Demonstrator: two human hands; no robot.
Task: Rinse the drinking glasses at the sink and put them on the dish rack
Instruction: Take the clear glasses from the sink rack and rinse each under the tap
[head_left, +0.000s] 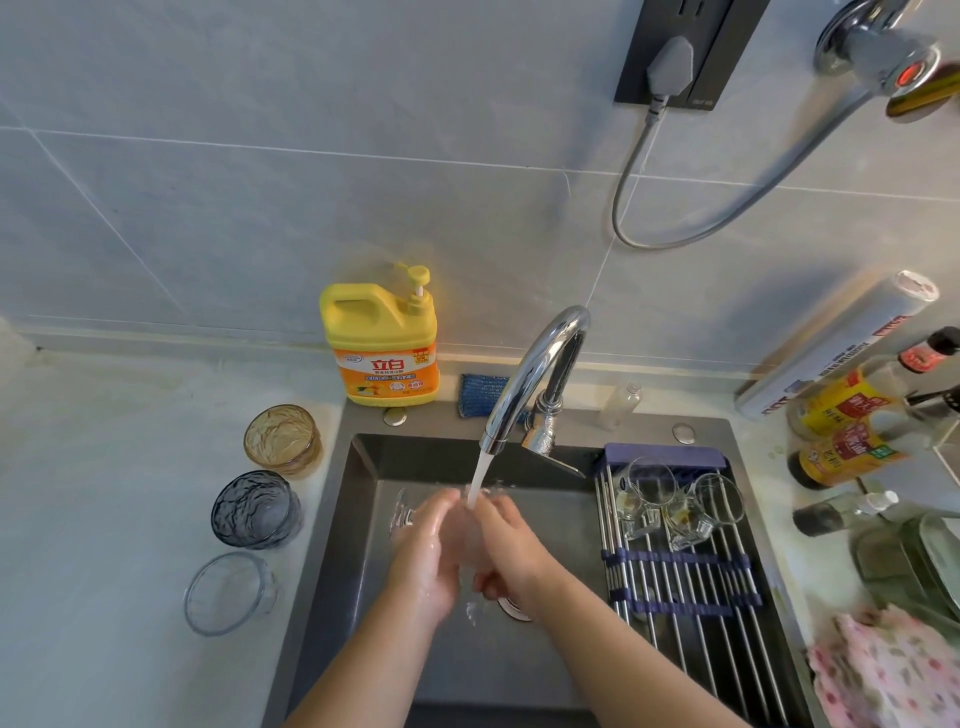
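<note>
Under the stream of water (477, 478), a person's left hand (423, 553) and right hand (506, 545) close together over a grey sink (353, 545). The left hand's fingers curl round a clear glass (404, 515). Only one end of it shows plainly past the fingers, and the rest is lost behind skin and running water. The right hand's fingers curl in against it, but whether they grip the glass or only rub it cannot be told. A chrome tap (540, 374) arches above the hands.

To the right, a dish rack (685, 577) lies across the sink and carries two clear glasses (649, 493), tipped on their sides next to each other. On the counter to the left stand an amber glass (282, 441), a blue-grey glass (257, 509) and a clear tumbler (228, 592). A yellow detergent bottle (382, 348) stands behind the sink, near a blue sponge (483, 395). Sauce bottles (847, 415) and a floral cloth (883, 670) are cut off at the right edge.
</note>
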